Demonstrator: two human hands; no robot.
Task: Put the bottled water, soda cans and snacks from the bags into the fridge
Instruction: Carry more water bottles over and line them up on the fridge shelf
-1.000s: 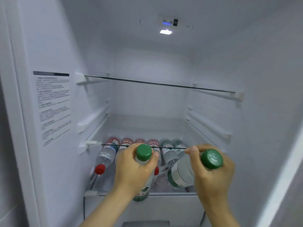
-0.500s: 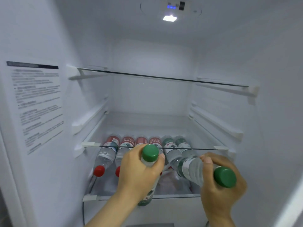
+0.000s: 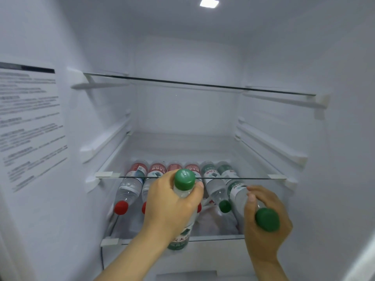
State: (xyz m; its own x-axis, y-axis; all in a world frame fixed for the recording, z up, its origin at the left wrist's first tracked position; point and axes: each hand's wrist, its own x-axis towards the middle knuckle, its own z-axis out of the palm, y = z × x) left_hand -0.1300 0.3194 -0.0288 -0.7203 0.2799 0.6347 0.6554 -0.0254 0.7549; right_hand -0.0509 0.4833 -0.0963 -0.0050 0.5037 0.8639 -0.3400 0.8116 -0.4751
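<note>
Inside the open fridge, my left hand (image 3: 172,207) grips an upright green-capped water bottle (image 3: 184,180) just in front of the lower glass shelf (image 3: 213,238). My right hand (image 3: 263,222) holds a second green-capped bottle (image 3: 237,191) near its cap, lying on its side at the right end of that shelf, cap toward me. Several bottles lie side by side there: red-capped ones (image 3: 129,189) on the left, a green-capped one (image 3: 215,187) to the right of them.
A middle glass shelf (image 3: 263,178) sits just above the bottles, and an upper glass shelf (image 3: 203,84) higher up; nothing shows on either. White fridge walls close in left and right, with a printed label (image 3: 30,122) on the left wall.
The camera has moved closer. My right hand has lowered its bottle onto the right end of the lower shelf and pushed it inward. My left hand stays put with its upright bottle.
</note>
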